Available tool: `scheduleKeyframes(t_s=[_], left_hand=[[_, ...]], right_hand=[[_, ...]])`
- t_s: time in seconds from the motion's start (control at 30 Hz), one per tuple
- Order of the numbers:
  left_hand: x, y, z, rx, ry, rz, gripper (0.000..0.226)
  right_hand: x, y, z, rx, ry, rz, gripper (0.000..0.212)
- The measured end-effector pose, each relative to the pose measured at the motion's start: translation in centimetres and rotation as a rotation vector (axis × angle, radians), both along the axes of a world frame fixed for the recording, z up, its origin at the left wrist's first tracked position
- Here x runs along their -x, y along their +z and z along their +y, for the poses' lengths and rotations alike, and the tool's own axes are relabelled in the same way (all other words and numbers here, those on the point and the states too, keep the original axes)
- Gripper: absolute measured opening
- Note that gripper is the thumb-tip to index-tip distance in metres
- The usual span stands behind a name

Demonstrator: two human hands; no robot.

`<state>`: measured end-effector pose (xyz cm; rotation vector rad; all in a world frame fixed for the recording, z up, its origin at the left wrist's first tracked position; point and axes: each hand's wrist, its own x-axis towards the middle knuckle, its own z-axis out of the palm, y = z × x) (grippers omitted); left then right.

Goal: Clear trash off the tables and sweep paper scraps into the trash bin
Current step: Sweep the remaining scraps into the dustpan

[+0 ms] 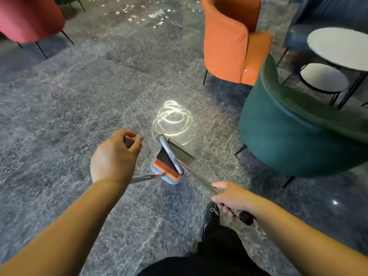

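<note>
From the head camera, the person stands on a polished grey marble-patterned floor [79,108] with a tool in each hand. The left hand [115,156] grips the dark, orange-tipped end of a thin metal handle [146,177] that runs down to a grey dustpan with an orange comb edge [166,169]. The right hand [231,198] is closed round a chrome broom pole with a black end cap [201,181]; the pole runs forward to a grey, flat broom head [180,151] lying across the dustpan. Both tools appear carried low and together, just ahead of a black shoe [212,213]. That reads as walking them over, not sweeping yet.

The white paper scraps [147,14] lie scattered on the floor at the far top of the view, well apart from the broom, between a red armchair [29,18] and an orange armchair [229,46]. They look small, torn and light, likely to skitter under a fast stroke.

To the right, behind a dark green round-backed armchair [288,136], stands a white round two-tier bench [338,48]. No trash shows on the part of it in view. No trash bin is in view. A bright lamp reflection [173,120] glares on the floor just beyond the broom head.
</note>
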<state>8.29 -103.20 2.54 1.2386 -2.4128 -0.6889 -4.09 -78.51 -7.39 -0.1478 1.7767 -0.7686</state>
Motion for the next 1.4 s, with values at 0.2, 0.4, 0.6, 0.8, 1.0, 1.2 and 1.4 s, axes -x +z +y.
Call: scheduleKeyframes(t_s=[0.2, 0.4, 0.6, 0.8, 1.0, 1.2, 1.4], left_hand=[[8.7, -0.5, -7.6, 0.012, 0.079, 0.04, 0.028], [19.3, 0.4, -15.4, 0.01, 0.135, 0.057, 0.028], [26.9, 1.6, -22.1, -0.006, 0.186, 0.1, 0.026], [33.4, 1.1, -31.9, -0.002, 0.221, 0.129, 0.026], [42.0, 0.7, -44.2, -0.012, 0.183, 0.108, 0.027], [51.9, 1.4, -55.4, 0.004, 0.101, 0.084, 0.027], [62.5, 0.8, -64.9, 0.007, 0.075, 0.09, 0.027]], right_hand=[[9.4, -1.2, -8.8, 0.057, -0.024, 0.049, 0.047], [21.7, -0.7, -18.4, 0.061, -0.023, 0.053, 0.048], [30.2, 1.2, -27.1, 0.065, 0.018, 0.053, 0.041], [37.0, 0.9, -36.8, 0.065, 0.004, 0.016, 0.042], [45.2, 0.3, -49.0, 0.065, -0.025, 0.002, 0.042], [53.6, 2.4, -59.2, 0.104, -0.007, 0.056, 0.039], [64.1, 1.6, -68.4, 0.091, -0.071, 0.043, 0.038]])
